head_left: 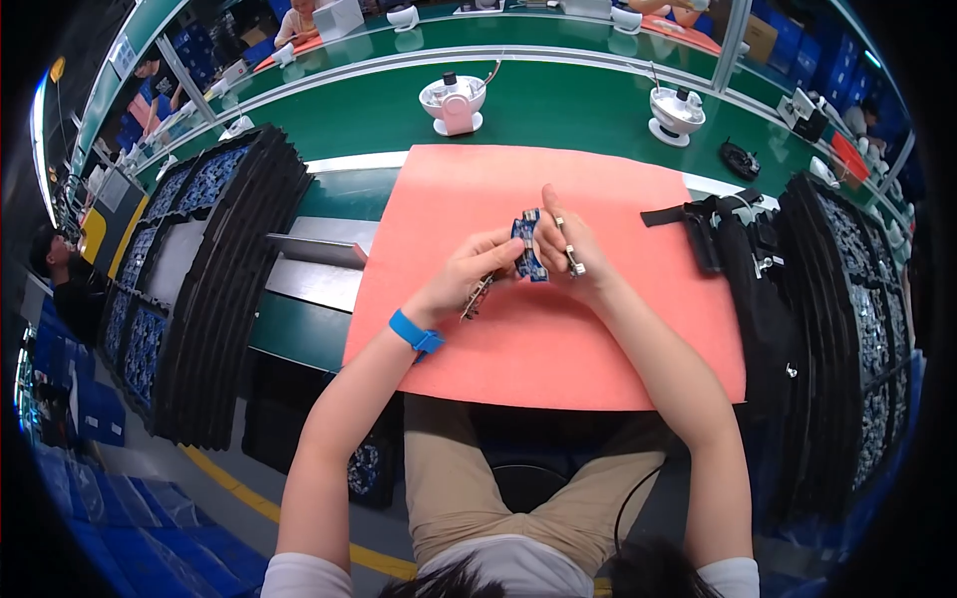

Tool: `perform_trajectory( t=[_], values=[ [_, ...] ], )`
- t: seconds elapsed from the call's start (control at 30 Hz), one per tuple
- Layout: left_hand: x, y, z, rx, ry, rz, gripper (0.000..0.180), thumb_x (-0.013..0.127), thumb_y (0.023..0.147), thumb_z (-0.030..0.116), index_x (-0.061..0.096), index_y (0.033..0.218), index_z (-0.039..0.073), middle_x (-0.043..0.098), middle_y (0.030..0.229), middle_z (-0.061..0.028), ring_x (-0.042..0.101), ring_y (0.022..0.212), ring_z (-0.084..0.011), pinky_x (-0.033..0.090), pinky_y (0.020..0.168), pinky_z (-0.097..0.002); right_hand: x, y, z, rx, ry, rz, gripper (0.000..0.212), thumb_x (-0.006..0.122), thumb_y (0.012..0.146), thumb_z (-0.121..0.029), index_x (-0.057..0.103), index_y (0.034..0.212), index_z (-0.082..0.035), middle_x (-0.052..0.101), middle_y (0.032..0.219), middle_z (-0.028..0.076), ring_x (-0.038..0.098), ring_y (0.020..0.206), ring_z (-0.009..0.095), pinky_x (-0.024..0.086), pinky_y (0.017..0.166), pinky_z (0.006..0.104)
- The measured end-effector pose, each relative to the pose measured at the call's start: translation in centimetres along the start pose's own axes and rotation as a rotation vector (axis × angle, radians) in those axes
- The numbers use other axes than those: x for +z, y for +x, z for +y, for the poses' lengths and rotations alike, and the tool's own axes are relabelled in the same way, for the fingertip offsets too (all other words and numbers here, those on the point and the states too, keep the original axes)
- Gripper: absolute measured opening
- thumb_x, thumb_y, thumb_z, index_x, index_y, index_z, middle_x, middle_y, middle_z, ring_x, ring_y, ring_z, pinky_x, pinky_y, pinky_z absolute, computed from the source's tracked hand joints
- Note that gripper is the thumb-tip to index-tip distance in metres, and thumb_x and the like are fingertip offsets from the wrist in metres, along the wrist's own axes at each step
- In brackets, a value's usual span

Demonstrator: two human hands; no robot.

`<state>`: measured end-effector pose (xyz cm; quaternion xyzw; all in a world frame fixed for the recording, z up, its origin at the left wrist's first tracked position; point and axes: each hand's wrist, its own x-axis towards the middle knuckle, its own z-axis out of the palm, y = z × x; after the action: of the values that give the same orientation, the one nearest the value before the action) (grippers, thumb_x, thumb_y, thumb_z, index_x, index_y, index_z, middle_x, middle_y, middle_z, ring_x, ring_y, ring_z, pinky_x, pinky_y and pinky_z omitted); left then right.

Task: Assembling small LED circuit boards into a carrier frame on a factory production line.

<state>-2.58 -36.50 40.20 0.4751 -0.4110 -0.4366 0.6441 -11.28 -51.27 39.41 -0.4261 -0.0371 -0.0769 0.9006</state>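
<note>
Over the pink mat (478, 359) my two hands are close together. My left hand (474, 267), with a blue wristband (416, 332), is closed; its thumb and fingers pinch a blue circuit board (530, 244). Below that palm, a second circuit board (478, 296) sticks out, seen nearly edge-on. My right hand (570, 247) is closed too, thumb pointing up, with a narrow circuit board (569, 246) seen edge-on in its grip. The right fingers lie against the blue board's right side; whether they grip it as well is hidden.
Stacked black trays (214, 289) of blue boards stand at left, and another tray stack (847, 319) at right. Beside the mat are a metal bracket (319, 249) and a black device with straps (708, 239). White round units (454, 105) sit on the green bench behind.
</note>
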Motion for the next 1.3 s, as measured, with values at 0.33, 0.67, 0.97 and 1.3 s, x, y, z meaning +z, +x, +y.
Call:
perform_trajectory(
  t=[0.33, 0.67, 0.97, 1.3],
  values=[
    [-2.2, -7.8, 3.0, 0.258, -0.420, 0.128, 0.030, 0.040, 0.097, 0.029, 0.050, 0.090, 0.002, 0.042, 0.076, -0.0025, 0.032, 0.050, -0.0095, 0.026, 0.050, -0.0249, -0.3, 0.5, 0.2, -0.020, -0.187, 0.446, 0.046, 0.042, 0.096, -0.047, 0.045, 0.066, -0.013, 0.038, 0.050, -0.003, 0.035, 0.040, 0.008, 0.028, 0.039, 0.0222],
    [-6.9, -32.2, -5.0, 0.383, -0.580, 1.294, 0.025, 0.053, 0.094, 0.028, 0.059, 0.090, 0.005, 0.048, 0.068, 0.0020, 0.034, 0.047, -0.0071, 0.027, 0.045, -0.0221, 1.0, 0.5, 1.9, -0.020, -0.784, 0.424, 0.050, 0.042, 0.095, -0.050, 0.042, 0.061, -0.013, 0.038, 0.054, -0.004, 0.037, 0.049, 0.004, 0.030, 0.048, 0.0203],
    [-11.5, -51.5, -27.4, -0.322, -0.604, 1.795, 0.013, 0.052, 0.090, 0.013, 0.060, 0.084, 0.005, 0.066, 0.079, -0.0066, 0.059, 0.063, -0.0162, 0.047, 0.055, -0.0266, 1.8, 0.3, 1.9, -0.088, -0.768, 0.451, 0.047, 0.043, 0.096, -0.046, 0.042, 0.062, -0.013, 0.036, 0.054, -0.004, 0.033, 0.047, 0.004, 0.028, 0.046, 0.0208],
    [-16.4, -45.3, -28.0, -0.333, -0.143, 1.979, 0.009, 0.068, 0.079, 0.009, 0.068, 0.086, 0.003, 0.064, 0.074, -0.0042, 0.054, 0.058, -0.0129, 0.040, 0.052, -0.0252, 1.6, 0.5, 2.3, -0.081, -0.775, 0.493, 0.047, 0.041, 0.096, -0.046, 0.039, 0.062, -0.014, 0.035, 0.049, -0.004, 0.030, 0.043, 0.004, 0.025, 0.042, 0.0203]
  ],
)
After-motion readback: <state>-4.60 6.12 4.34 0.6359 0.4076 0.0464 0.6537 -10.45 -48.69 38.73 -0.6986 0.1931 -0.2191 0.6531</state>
